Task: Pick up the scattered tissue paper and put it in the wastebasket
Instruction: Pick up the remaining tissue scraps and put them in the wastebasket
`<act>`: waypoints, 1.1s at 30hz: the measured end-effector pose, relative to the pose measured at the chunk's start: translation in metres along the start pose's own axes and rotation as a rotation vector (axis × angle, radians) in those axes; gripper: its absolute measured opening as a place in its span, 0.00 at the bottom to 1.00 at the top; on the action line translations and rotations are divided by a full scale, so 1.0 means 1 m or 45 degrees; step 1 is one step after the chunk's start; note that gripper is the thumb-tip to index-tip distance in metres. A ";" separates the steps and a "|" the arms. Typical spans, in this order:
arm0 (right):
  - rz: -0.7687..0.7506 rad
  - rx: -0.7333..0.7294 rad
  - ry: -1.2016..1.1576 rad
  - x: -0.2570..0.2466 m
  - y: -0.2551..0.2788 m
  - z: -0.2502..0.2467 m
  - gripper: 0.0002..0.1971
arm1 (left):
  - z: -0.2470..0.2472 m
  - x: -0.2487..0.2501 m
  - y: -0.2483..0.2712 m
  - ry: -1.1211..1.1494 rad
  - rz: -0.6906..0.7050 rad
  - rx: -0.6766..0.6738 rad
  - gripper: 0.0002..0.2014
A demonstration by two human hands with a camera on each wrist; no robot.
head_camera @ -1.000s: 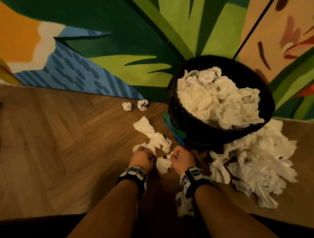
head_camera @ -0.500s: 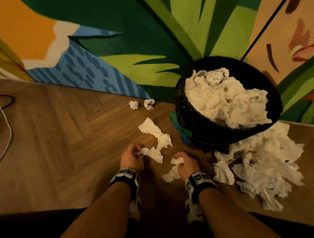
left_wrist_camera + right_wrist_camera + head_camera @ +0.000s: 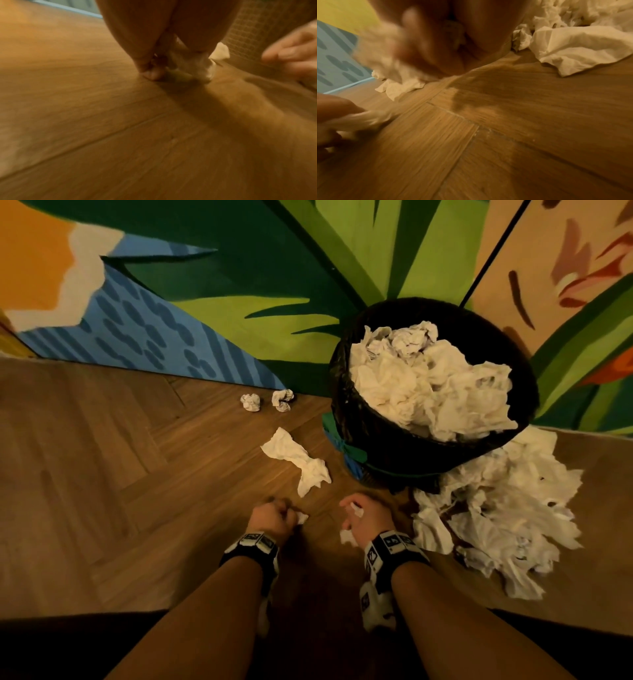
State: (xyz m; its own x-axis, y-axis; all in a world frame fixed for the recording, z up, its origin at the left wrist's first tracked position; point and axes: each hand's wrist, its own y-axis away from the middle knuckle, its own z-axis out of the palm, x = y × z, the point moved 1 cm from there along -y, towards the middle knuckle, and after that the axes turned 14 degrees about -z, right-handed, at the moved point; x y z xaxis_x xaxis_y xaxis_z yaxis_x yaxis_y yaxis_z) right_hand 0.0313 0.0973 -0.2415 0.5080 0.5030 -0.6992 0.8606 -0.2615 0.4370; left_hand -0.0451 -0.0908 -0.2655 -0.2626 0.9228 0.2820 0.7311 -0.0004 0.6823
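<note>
My left hand is curled low over the wooden floor and grips a small wad of white tissue; the wad shows bunched between its fingers in the left wrist view. My right hand is curled too, and it holds crumpled tissue that sticks out at both ends of the fist, blurred as tissue in the right wrist view. The black-lined wastebasket stands just beyond my right hand, heaped with white tissue. A long loose tissue lies on the floor ahead of my hands.
A big heap of tissue lies on the floor right of my right hand, against the basket. Two small crumpled balls sit by the painted wall. Bare herringbone floor stretches to the left.
Both hands have drawn back toward me and closed tighter round their tissue. The long tissue that trailed from my left hand now lies by itself on the floor.
</note>
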 end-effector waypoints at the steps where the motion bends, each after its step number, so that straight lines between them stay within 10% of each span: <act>1: -0.017 0.003 0.019 -0.002 0.001 -0.001 0.09 | -0.005 -0.001 0.001 0.084 -0.063 0.024 0.09; 3: -0.024 0.013 0.082 0.001 0.000 -0.003 0.18 | -0.015 -0.003 0.000 0.321 -0.194 0.075 0.06; 6: -0.040 0.040 0.021 0.005 0.005 -0.010 0.05 | -0.030 0.002 0.008 0.840 -0.223 0.123 0.04; 8: 0.002 0.059 -0.012 0.015 0.007 -0.019 0.21 | -0.044 0.014 0.015 0.997 -0.156 0.273 0.06; 14: 0.114 0.437 -0.153 0.031 0.031 -0.090 0.12 | -0.118 0.088 0.048 1.237 0.328 0.424 0.11; 20: 0.172 1.224 -1.151 -0.006 0.055 -0.189 0.09 | -0.168 0.157 0.113 1.052 0.922 0.374 0.12; 26: -0.550 1.075 -0.421 -0.074 0.069 -0.239 0.16 | -0.149 0.181 0.141 0.533 1.012 0.469 0.13; 33: -0.757 0.751 0.351 -0.101 0.068 -0.201 0.07 | -0.133 0.185 0.138 0.100 1.059 0.660 0.16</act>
State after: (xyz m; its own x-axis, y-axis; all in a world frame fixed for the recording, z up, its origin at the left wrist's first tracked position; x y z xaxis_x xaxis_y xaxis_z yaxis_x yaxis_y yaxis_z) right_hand 0.0312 0.1940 -0.0276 0.0083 0.8520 -0.5234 0.8972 -0.2376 -0.3724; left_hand -0.0765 0.0289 -0.0289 0.4336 0.6768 0.5950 0.8827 -0.4517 -0.1295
